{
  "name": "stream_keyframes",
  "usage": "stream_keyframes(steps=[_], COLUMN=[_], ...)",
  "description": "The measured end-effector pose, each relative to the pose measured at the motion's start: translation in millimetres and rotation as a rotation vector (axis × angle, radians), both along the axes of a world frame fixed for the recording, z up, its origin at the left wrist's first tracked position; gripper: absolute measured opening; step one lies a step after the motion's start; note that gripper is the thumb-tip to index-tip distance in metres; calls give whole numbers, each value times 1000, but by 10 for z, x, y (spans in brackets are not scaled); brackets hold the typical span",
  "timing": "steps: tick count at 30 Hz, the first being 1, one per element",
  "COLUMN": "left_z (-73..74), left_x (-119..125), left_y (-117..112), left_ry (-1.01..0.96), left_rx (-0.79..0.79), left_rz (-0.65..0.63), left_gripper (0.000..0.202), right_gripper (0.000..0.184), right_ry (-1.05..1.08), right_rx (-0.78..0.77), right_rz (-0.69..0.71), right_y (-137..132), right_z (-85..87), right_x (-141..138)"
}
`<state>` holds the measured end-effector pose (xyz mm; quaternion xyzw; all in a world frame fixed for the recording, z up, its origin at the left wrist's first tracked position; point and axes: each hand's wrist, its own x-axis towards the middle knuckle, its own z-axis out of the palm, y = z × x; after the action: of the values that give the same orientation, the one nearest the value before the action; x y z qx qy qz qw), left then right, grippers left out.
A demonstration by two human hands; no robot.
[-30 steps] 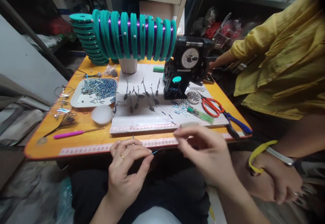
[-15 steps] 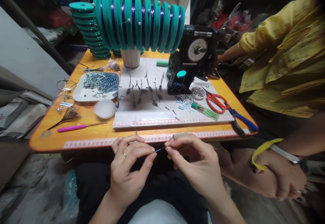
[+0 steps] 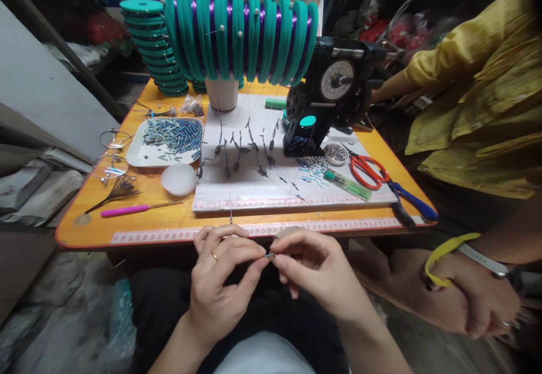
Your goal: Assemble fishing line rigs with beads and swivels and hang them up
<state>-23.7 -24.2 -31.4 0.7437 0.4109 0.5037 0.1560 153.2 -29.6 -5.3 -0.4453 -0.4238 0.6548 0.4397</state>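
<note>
My left hand (image 3: 222, 281) and my right hand (image 3: 315, 266) meet fingertip to fingertip just in front of the orange table (image 3: 169, 227). Between them they pinch a tiny blue tube (image 3: 270, 255) on a thin line. The left thumb and forefinger are closed on its left end; a ring sits on that hand. My right fingers pinch the right end. On the table's white mat (image 3: 254, 190) lie several dark sinkers on lines (image 3: 243, 151).
A white tray of blue tubes (image 3: 169, 139), a white lid (image 3: 178, 179), a pink-handled needle (image 3: 127, 210), red scissors (image 3: 366, 172), blue pliers (image 3: 410, 204), a black winding machine (image 3: 328, 94) and teal spools (image 3: 237, 35) stand there. A person in yellow (image 3: 478, 114) sits at right.
My right hand came down and left from the table edge to meet the left hand. The blue tube, earlier held by the left alone, is now pinched by both.
</note>
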Motion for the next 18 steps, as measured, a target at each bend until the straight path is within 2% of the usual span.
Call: stream_keyframes(steps=[4, 7, 11, 14, 18], left_z=[1, -17, -43, -28, 36], left_x=[-10, -26, -34, -26, -34], left_y=[4, 5, 4, -1, 21], left_ry=[-8, -44, -101, -101, -49], left_rx=[-6, -29, -59, -60, -54], left_rz=[-6, -34, -26, -36, -37], left_gripper=[19, 21, 21, 22, 19], right_gripper=[16, 17, 25, 18, 6], right_ry=[-14, -67, -213, -349, -441], right_rx=[30, 64, 239, 339, 397], right_rz=[13, -33, -134, -156, -138], right_y=[19, -6, -63, -94, -66], right_z=[-20, -33, -14, 18, 44], right_x=[-1, 3, 33, 61, 64])
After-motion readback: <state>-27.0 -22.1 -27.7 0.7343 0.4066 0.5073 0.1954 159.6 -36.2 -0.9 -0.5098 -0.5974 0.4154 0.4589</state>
